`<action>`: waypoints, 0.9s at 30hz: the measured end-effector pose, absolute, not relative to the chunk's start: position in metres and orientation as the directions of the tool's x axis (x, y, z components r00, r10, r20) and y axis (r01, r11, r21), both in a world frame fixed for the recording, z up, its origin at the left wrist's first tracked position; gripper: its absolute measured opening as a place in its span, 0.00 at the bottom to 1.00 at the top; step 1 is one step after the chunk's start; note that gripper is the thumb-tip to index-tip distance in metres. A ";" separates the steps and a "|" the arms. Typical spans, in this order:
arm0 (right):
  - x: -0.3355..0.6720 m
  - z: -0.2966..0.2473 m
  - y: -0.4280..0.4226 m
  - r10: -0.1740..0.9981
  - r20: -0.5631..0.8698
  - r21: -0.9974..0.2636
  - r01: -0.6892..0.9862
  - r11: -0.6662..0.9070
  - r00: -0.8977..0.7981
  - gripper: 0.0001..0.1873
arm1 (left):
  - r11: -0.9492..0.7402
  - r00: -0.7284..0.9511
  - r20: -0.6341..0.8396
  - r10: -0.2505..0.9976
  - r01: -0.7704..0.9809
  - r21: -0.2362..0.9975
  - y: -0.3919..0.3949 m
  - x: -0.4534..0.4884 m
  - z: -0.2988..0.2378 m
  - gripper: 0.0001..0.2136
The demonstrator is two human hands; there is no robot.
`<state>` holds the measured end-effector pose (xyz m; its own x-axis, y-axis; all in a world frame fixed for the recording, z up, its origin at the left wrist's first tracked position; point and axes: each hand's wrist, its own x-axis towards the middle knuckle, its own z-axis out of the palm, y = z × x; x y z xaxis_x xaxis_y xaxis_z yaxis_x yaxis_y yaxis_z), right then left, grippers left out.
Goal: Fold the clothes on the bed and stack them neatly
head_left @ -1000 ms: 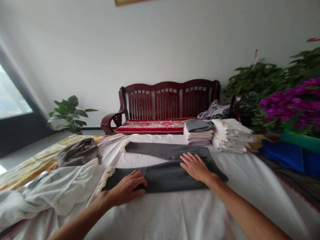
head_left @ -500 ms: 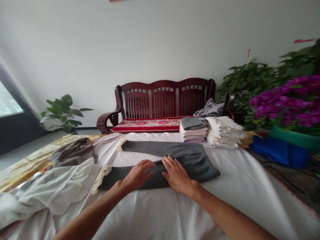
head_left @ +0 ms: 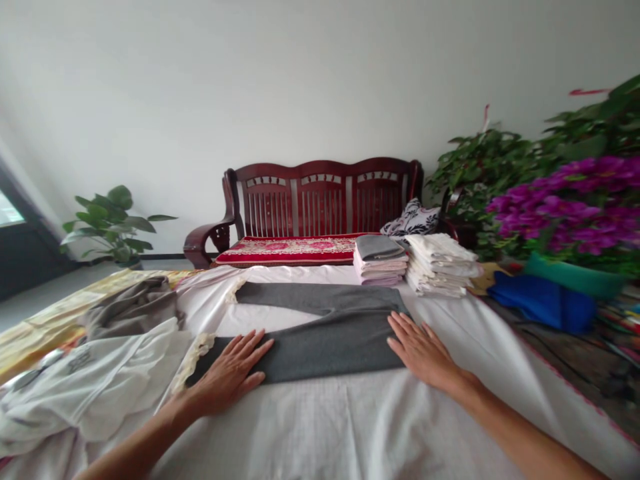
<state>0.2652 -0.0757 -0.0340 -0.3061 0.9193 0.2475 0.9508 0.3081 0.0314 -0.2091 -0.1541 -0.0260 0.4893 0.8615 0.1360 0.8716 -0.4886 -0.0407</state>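
A dark grey garment [head_left: 325,333] with cream lace cuffs lies flat on the white-covered table [head_left: 350,427], its two long parts spread in a V toward the left. My left hand [head_left: 230,373] lies flat, fingers spread, on the near part close to its lace end. At the garment's right edge rests my right hand [head_left: 423,350], also flat and open, its fingers partly on the white cover. Neither hand grips anything.
Two stacks of folded cloth stand at the table's far edge: a pinkish one topped with grey [head_left: 380,260] and a white one [head_left: 440,265]. Loose white [head_left: 85,387] and brown [head_left: 133,307] garments lie at left. A wooden bench [head_left: 310,213], potted plants and purple flowers [head_left: 575,207] surround the table.
My hands, together on the middle of the garment half a second ago, have slid apart to its left and right ends. The garment's right side now looks squared off.
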 end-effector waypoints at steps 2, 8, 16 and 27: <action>0.271 -0.029 -0.075 0.922 0.219 -0.012 0.944 0.330 -0.319 0.32 | -0.476 0.475 0.159 0.865 0.879 -0.034 -0.161 -0.225 -0.026 0.28; 0.299 -0.008 -0.074 0.929 0.173 -0.346 0.863 0.368 -0.326 0.31 | -0.479 0.470 0.181 0.864 0.878 0.005 -0.173 -0.267 -0.022 0.29; 0.328 -0.002 -0.087 0.889 0.146 -0.339 0.822 0.457 -0.434 0.39 | -0.353 0.345 0.223 0.912 0.935 -0.003 -0.181 -0.305 -0.012 0.35; 0.329 -0.004 -0.067 0.942 0.202 -0.582 0.741 0.335 -0.267 0.27 | -0.039 -0.062 0.240 0.969 0.918 0.395 -0.139 -0.307 0.014 0.15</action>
